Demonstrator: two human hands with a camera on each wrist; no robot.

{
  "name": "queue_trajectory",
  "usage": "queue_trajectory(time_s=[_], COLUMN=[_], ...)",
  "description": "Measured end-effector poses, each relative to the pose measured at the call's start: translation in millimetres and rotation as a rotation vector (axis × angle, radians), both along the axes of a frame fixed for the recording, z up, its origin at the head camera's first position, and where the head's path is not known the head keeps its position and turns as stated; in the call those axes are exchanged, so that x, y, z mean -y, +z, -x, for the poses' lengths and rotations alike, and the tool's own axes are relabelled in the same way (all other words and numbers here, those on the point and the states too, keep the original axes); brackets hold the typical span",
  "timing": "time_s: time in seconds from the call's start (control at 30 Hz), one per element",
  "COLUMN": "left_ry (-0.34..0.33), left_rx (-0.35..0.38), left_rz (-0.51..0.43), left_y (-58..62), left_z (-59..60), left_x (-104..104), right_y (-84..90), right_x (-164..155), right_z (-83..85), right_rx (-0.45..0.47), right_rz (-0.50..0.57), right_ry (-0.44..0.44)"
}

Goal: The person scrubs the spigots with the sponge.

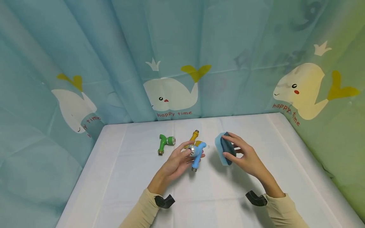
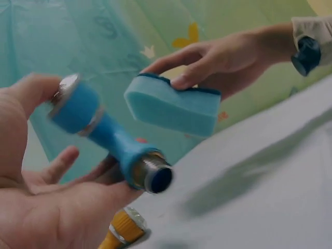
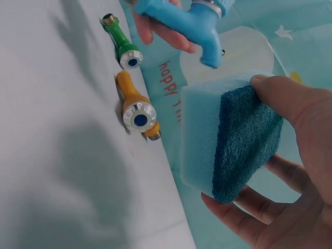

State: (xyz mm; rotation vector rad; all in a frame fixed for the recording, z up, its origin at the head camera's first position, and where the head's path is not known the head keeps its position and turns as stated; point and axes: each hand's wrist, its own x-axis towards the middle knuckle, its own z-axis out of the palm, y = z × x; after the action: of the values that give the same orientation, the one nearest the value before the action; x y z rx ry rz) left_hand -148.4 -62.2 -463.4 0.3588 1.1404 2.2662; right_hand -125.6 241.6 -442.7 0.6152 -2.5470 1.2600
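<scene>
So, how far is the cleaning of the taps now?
Nothing looks wiped yet. The left hand holds the blue tap up off the table, and the right hand holds the blue sponge beside it, close but not touching. The yellow tap and green tap lie on the white table, apparently still waiting. Whether any is already clean, the pictures cannot tell.

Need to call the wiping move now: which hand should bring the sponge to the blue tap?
Right. The right hand already grips the sponge with its dark scouring side showing, lifted off the table beside the blue tap. The left hand is occupied holding that tap up, so it probably just steadies it.
</scene>
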Motion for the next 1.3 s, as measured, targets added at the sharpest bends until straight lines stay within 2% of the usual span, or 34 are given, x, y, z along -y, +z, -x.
queue_trajectory(time_s=[0.13, 0.27, 0.4, 0.5, 0.63, 0.77, 0.9, 1.03, 1.13, 1.23, 1.3], left_ry=[-0.044, -0.043, 0.017, 0.068, 0.088, 0.079, 0.090, 0.132, 0.149, 0.142, 0.134], left_rx=[-0.046, -0.096, -0.162, -0.220, -0.268, -0.289, -0.301, -0.314, -0.327, -0.333, -0.328], left_rz=[-0.041, -0.039, 0.057, 0.163, 0.234, 0.203, 0.196, 0.180, 0.148, 0.132, 0.125], left_y=[-1.0, 0.0, 2.0, 5.7, 12.8, 17.0, 15.8, 12.9, 12.5, 12.9, 13.0], left_z=[-0.3, -1.0, -0.8, -1.3, -3.7, -3.3, -0.5, 0.8, 1.2, 0.9, 0.7], left_x=[3.4, 4.4, 4.3, 3.8, 2.1, 0.4, -0.5, -0.2, 0.3, 0.4, -0.1], right_y=[-0.2, -1.1, 0.5, 6.7, 17.2, 20.7, 24.8, 27.2, 24.7, 23.0, 22.7], right_x=[3.5, 7.1, 17.7, 32.5, 50.6, 54.2, 48.9, 47.7, 48.6, 47.1, 45.8], right_z=[0.6, 0.7, 1.2, 1.9, 0.4, -1.6, -1.2, -4.1, -4.2, -1.8, -1.5], right_rx=[0.006, 0.016, 0.005, -0.021, -0.032, -0.031, -0.038, -0.009, -0.024, -0.076, -0.096], right_rz=[0.004, 0.014, 0.032, 0.056, 0.071, 0.039, 0.041, 0.066, 0.011, -0.050, -0.046], right_ry=[0.022, 0.032, 0.058, 0.114, 0.189, 0.186, 0.173, 0.232, 0.251, 0.199, 0.160])
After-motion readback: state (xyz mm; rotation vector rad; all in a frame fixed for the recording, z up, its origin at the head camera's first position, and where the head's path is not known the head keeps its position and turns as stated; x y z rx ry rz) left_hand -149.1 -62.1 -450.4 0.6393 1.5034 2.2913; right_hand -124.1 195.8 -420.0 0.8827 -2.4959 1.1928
